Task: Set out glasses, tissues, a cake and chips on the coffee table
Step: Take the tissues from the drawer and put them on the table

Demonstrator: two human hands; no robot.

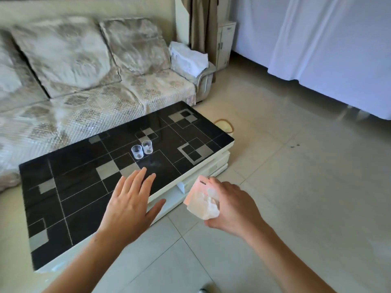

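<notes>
Two small clear glasses (142,150) stand side by side near the middle of the black coffee table (84,187). My right hand (232,206) grips a pink tissue pack (203,197) with white tissue sticking out, held just off the table's near right edge above the floor. My left hand (131,199) hovers flat over the table's front edge, fingers spread and holding nothing, a short way in front of the glasses. No cake or chips show in view.
A beige sofa (84,92) with cushions runs behind the table. A white bundle (188,58) lies on its right armrest. A round basket (227,125) sits on the tiled floor past the table's far right corner. White curtains hang at the right.
</notes>
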